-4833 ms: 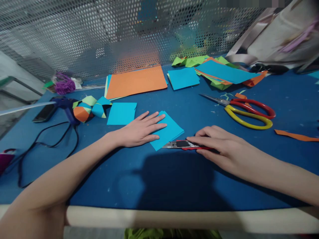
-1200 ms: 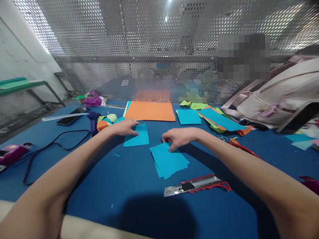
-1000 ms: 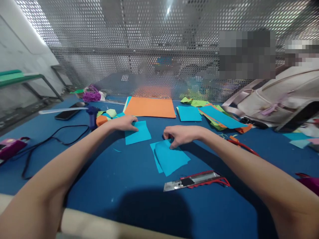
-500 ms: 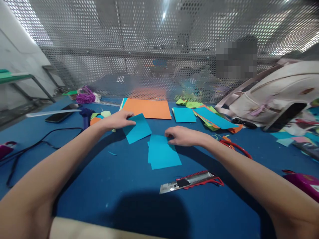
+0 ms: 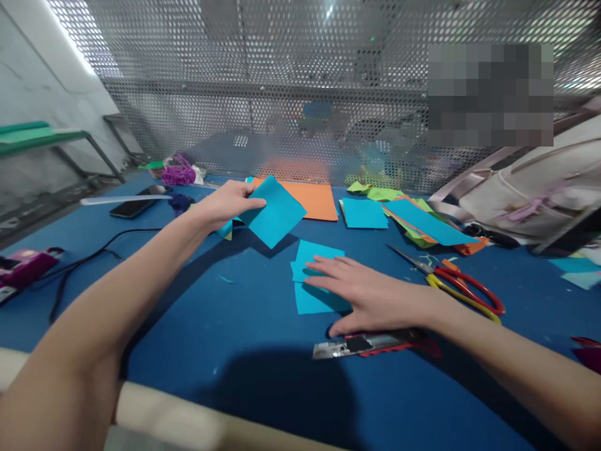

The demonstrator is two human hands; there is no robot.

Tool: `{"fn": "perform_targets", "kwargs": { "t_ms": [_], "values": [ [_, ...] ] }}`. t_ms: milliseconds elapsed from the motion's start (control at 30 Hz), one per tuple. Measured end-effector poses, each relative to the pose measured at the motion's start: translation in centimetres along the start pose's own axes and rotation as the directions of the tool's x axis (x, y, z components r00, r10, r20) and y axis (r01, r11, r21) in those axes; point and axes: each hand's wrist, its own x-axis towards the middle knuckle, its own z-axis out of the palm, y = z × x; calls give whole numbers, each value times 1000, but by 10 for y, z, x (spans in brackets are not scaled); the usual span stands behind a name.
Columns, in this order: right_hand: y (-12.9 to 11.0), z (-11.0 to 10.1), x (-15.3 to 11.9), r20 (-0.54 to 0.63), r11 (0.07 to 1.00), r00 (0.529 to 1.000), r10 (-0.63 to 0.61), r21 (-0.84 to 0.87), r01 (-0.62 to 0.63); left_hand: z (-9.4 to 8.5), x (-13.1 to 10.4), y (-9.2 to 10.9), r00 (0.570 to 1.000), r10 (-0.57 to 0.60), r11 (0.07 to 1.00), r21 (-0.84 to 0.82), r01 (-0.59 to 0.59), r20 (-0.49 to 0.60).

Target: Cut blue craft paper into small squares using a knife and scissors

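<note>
A blue paper square (image 5: 274, 213) is pinched at its upper left side by my left hand (image 5: 231, 202), which holds it tilted above the table. Nearer the middle, a few blue sheets (image 5: 313, 299) lie overlapping on the blue tabletop. Over their right part my right hand (image 5: 364, 288) is spread with its fingers apart; whether the fingertips touch the paper is hard to tell. Just below that hand lies a red and silver box cutter (image 5: 347, 346), partly hidden by it.
Scissors (image 5: 464, 291) lie right of my right hand. Behind are an orange sheet stack (image 5: 320, 202), a blue square stack (image 5: 364, 213) and piled strips (image 5: 429, 220). A phone (image 5: 136, 203), purple yarn (image 5: 178, 172) and black cable are left; a bag (image 5: 554, 181) stands right.
My left hand has lifted the blue square up from the table. My right hand has opened and moved nearer, over the sheets. The view has shifted, and the scissors show more fully.
</note>
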Motion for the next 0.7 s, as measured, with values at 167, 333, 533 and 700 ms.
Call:
{"fn": "perform_targets", "kwargs": {
  "t_ms": [167, 333, 533, 700],
  "values": [
    [22, 15, 5, -82, 983, 993, 83, -158, -95, 10, 4, -5, 990, -118, 973, -189, 132, 82],
    [47, 11, 8, -371, 958, 886, 278, 37, -285, 22, 1, -5, 976, -185, 941, -267, 209, 114],
    [34, 5, 7, -366, 737, 759, 539, 642, -214, 49, -18, 0, 943, -175, 910, -320, 265, 284],
    [32, 1, 5, -349, 713, 767, 538, 674, -194, 64, -30, 3, 911, -131, 917, -301, 261, 392]
  ]
}}
